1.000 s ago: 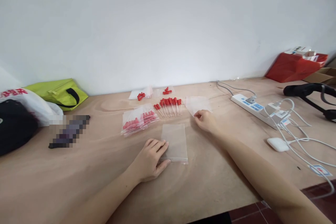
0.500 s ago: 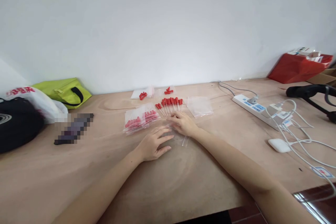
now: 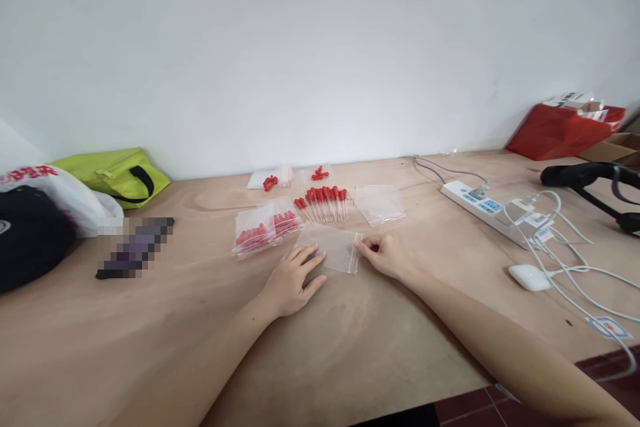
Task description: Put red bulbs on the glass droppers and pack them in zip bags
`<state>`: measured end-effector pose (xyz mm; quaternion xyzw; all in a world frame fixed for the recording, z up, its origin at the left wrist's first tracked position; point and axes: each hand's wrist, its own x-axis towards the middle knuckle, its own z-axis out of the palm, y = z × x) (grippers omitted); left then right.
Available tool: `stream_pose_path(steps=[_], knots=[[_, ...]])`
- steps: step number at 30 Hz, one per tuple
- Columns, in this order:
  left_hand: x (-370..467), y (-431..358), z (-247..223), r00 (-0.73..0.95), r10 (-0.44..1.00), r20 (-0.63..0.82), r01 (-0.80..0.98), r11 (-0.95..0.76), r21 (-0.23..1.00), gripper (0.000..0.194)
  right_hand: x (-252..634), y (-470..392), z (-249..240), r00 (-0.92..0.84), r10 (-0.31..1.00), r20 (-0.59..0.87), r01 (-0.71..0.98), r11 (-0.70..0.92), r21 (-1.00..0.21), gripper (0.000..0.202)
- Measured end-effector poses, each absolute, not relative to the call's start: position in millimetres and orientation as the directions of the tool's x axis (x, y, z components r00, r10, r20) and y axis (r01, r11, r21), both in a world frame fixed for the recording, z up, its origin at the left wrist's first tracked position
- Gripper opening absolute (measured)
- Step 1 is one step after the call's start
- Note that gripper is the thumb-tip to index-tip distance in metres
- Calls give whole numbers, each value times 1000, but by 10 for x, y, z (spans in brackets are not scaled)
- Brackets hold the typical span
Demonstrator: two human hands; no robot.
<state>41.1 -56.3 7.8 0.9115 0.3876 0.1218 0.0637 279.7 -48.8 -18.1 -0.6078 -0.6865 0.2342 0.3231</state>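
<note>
A clear zip bag (image 3: pixel 333 247) lies flat between my hands, with nothing visible inside. My left hand (image 3: pixel 295 278) rests with fingers spread, its fingertips on the bag's left part. The thumb and fingers of my right hand (image 3: pixel 384 255) pinch the bag's right edge by the zip strip. Behind the bag, several red-capped clear tubes (image 3: pixel 326 203) lie fanned out. Filled bags with red-capped pieces (image 3: pixel 267 227) are stacked at the left. To the right of the tubes lies a pile of flat clear bags (image 3: pixel 380 204).
Small red pieces (image 3: pixel 271 183) lie on bags near the wall. At the left are a phone (image 3: pixel 137 248), a lime bag (image 3: pixel 115 177) and a dark bag (image 3: pixel 35 237). The right side holds a power strip (image 3: pixel 470 200), white cables, a white case (image 3: pixel 530 277) and a red bag (image 3: pixel 560 130).
My right hand has moved right and toward me, off the tubes' lower ends to the bag's right edge. The bag between my hands is now more visible. My left hand has barely moved.
</note>
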Motion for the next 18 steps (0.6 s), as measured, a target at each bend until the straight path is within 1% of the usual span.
stream_pose_path(steps=[3,7,10,15,17,18], knots=[[404,-556,72,670,723,169,689,-690,222,42,2759,-457,-212,-19,986,167,607,144,-781,37],[396,-561,66,668,720,188,679,-694,241,41,2720,-465,-187,-26,973,229,564,203,-800,27],[399,-562,66,668,719,192,677,-694,245,41,2692,-528,-126,-42,955,293,598,259,-758,23],[405,-560,72,675,715,183,679,-698,227,41,2607,-596,-75,-91,926,366,726,314,-612,25],[403,-565,73,677,713,184,679,-701,219,41,2587,-586,-92,-119,909,400,713,358,-603,20],[401,-568,73,677,711,190,677,-703,218,40,2589,-573,-103,-127,911,393,688,367,-627,18]])
